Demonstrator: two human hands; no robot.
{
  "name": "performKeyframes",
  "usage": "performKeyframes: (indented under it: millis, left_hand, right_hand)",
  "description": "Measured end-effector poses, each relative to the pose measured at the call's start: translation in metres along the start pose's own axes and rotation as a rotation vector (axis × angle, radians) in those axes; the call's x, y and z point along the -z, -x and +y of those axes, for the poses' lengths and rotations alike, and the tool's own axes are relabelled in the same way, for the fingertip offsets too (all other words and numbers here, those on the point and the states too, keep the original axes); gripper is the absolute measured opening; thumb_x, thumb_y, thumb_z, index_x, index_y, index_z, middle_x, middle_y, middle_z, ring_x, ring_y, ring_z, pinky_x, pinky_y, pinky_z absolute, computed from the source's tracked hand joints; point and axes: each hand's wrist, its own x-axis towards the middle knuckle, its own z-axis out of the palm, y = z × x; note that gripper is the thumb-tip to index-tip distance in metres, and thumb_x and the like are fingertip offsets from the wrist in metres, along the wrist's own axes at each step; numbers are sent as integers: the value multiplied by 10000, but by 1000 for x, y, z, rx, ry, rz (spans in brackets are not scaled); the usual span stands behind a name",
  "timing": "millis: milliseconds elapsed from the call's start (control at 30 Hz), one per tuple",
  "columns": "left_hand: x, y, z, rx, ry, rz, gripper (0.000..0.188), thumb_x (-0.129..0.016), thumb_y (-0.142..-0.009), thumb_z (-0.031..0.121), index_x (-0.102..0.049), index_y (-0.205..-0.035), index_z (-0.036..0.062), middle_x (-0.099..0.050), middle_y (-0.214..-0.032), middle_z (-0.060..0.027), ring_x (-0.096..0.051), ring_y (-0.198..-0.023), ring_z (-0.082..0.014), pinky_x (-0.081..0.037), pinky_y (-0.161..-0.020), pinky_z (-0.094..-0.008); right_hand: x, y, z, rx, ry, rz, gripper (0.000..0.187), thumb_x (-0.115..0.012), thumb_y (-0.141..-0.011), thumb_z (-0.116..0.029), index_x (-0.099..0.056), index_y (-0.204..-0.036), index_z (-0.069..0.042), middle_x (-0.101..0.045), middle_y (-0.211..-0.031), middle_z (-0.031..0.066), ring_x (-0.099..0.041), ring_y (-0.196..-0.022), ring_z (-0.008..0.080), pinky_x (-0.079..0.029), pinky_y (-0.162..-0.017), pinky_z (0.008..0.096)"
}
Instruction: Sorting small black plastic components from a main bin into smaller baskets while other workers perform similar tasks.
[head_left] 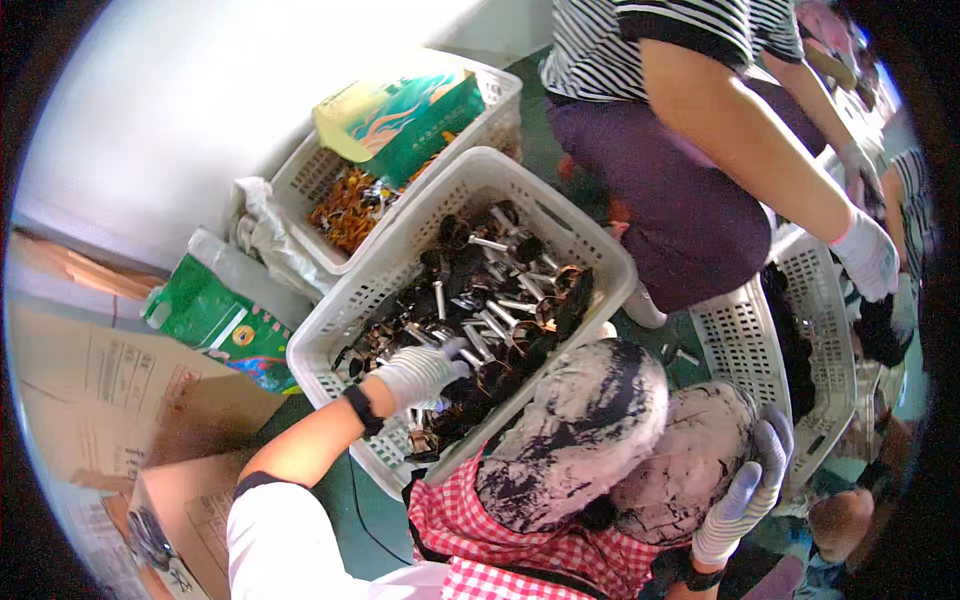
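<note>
Hidden: your knees (600,440), in mottled cloth, cover the near rim of the white basket (340,330). Its black and metal parts (490,300) blur together; single pieces are hard to tell.

Left hand (420,372), gloved: fingers curled down among those parts, grip contents unclear.

Right hand (750,490), gloved: laid flat on your knee, holding nothing.

Around: second basket (300,180) with orange pieces, green box (400,115), another person's gloved hand (868,255).

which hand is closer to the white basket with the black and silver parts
Left. The gloved left hand reaches into the white basket, on the dark and silver parts. The gloved right hand rests apart from it, by the person's knee.
</note>
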Motion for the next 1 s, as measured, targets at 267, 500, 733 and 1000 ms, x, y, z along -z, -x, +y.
performKeyframes:
  millis: [267,500,733,1000]
  left_hand:
    - [128,32,126,-661,2223,332,558,-592,-891,402,-446,-1276,26,-556,-1149,-188,-593,-911,-337,-529,-678,-412]
    - [180,-4,178,-726,2213,-197,636,-404,-964,478,-205,-1479,163,-334,-1440,-140,-507,-1029,-346,-513,-641,-446]
    - [184,-59,202,-402,2357,-199,619,-409,-955,488,-278,-1454,146,-376,-1409,-119,-535,-1055,-319,-539,-603,-379]
    - [171,-74,209,-269,2359,-149,631,-485,-922,494,-314,-1445,187,-391,-1405,-95,-456,-1155,-294,-468,-645,-374]
  right_hand:
    - [12,-5,81,-406,-524,128,249,-493,-947,-124,-515,-1158,7,-564,-1129,126,-556,-1046,213,-451,-957,362]
    - [38,69,247,-986,-1349,718,171,-637,-862,-243,-625,-926,-85,-653,-912,72,-606,-852,220,-499,-797,385]
    - [-3,152,304,-1176,-1019,528,190,-638,-862,-230,-618,-979,-81,-647,-884,43,-623,-732,168,-523,-660,315]
    - [-56,106,317,-573,412,-367,264,-574,-830,-136,-659,-1080,-121,-592,-1209,147,-564,-1090,345,-435,-932,447]
